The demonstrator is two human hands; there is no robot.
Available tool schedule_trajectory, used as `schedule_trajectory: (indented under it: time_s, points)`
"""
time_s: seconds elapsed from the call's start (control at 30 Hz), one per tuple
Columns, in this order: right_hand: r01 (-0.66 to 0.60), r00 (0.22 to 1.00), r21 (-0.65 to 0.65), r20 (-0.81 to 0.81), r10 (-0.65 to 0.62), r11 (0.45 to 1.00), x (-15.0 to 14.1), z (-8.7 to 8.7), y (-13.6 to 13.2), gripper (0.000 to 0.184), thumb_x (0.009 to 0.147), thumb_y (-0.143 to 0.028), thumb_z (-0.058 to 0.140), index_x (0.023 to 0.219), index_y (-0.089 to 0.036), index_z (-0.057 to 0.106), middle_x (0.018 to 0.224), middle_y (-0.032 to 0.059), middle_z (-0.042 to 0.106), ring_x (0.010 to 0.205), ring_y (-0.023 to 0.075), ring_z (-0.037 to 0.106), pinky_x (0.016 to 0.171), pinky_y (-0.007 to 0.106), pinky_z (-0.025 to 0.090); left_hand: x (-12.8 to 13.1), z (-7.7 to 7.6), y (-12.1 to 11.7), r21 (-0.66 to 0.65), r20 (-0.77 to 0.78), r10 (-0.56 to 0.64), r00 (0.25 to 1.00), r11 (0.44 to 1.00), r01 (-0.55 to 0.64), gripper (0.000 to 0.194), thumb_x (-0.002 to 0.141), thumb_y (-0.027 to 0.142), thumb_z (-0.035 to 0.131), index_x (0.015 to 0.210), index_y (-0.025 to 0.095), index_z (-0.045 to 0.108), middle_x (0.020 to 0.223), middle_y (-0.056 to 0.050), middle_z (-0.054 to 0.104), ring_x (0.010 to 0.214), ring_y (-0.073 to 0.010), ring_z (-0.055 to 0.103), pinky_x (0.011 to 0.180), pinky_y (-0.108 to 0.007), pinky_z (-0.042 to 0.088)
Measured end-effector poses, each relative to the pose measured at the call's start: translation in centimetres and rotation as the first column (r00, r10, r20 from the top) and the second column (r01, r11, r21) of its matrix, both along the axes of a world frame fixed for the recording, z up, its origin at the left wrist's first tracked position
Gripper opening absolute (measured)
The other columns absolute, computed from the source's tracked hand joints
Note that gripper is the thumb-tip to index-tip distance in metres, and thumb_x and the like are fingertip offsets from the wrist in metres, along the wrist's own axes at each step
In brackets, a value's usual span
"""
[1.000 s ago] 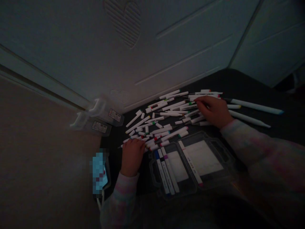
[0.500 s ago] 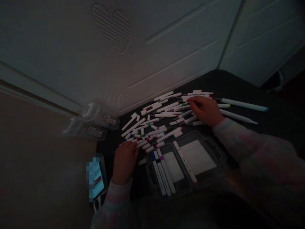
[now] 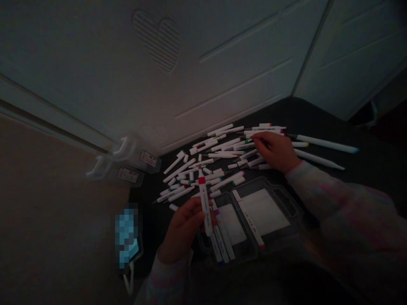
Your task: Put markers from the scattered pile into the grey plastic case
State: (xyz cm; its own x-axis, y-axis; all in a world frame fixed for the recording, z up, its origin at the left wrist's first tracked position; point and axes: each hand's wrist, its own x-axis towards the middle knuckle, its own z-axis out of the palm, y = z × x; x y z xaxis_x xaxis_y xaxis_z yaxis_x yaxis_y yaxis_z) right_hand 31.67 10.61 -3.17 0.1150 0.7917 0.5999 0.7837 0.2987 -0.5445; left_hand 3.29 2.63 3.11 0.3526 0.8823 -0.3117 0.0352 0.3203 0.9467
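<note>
My left hand (image 3: 186, 224) is closed around a white marker (image 3: 205, 205) with a red collar. The marker is held nearly upright, its uncapped red tip up, above the left edge of an open clear plastic case (image 3: 251, 250). My right hand (image 3: 275, 148) is pinched at the right part of a spread of white markers (image 3: 219, 148) and loose caps; what its fingertips hold, if anything, I cannot make out. Inside the case, several markers stand side by side on the left, partly behind my left hand, and a pink-ended marker (image 3: 249, 220) lies along the middle.
Two clear plastic containers with labels (image 3: 127, 173) stand at the left by the white panel (image 3: 222, 76). A lit phone (image 3: 133, 250) lies at the dark table's left edge with a white cable. Two long markers (image 3: 327, 144) point out to the right.
My left hand has picked up the red-collared marker from the pile's near left and brought it right, toward the case. The right hand has stayed in about the same place.
</note>
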Motion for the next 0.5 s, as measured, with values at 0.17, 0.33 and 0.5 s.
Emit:
schedule_trajectory:
  time_s: [0.17, 0.33, 0.5]
  points:
    - [-0.047, 0.999, 0.024, 0.010, 0.046, 0.999, -0.4, 0.2, -0.3, 0.020, 0.078, -0.023, 0.046, 0.088, -0.019, 0.064, 0.081, 0.0057, 0.068, 0.069, 0.0186, 0.062, 0.063, 0.030, 0.046, 1.5, 0.2, -0.1, -0.112, 0.259, -0.004, 0.966, 0.993, 0.034, 0.024, 0.071, 0.033, 0.062, 0.086, 0.015, 0.059, 0.055, 0.001, 0.057, 0.045, -0.0072, 0.047, 0.044, -0.017, 0.034]
    - [-0.099, 0.995, 0.087, 0.041, 0.096, 0.991, -0.8, 0.5, -0.8, 0.019, 0.079, -0.023, 0.047, 0.089, -0.017, 0.062, 0.077, 0.0057, 0.067, 0.066, 0.0172, 0.061, 0.062, 0.028, 0.046, 2.5, 0.6, 0.1, -0.125, 0.307, -0.015, 0.952, 0.991, 0.056, 0.026, 0.070, 0.032, 0.063, 0.090, 0.016, 0.055, 0.058, 0.001, 0.060, 0.046, -0.0082, 0.049, 0.044, -0.019, 0.032]
    - [-0.161, 0.986, 0.083, 0.048, 0.158, 0.983, -1.2, 0.9, -1.2, 0.020, 0.080, -0.022, 0.046, 0.093, -0.018, 0.060, 0.067, 0.0029, 0.064, 0.057, 0.0154, 0.057, 0.056, 0.027, 0.044, 3.2, 0.2, 0.7, -0.077, 0.248, -0.016, 0.969, 0.996, 0.036, 0.028, 0.069, 0.031, 0.064, 0.090, 0.017, 0.051, 0.062, 0.000, 0.061, 0.051, -0.0098, 0.052, 0.049, -0.021, 0.034]
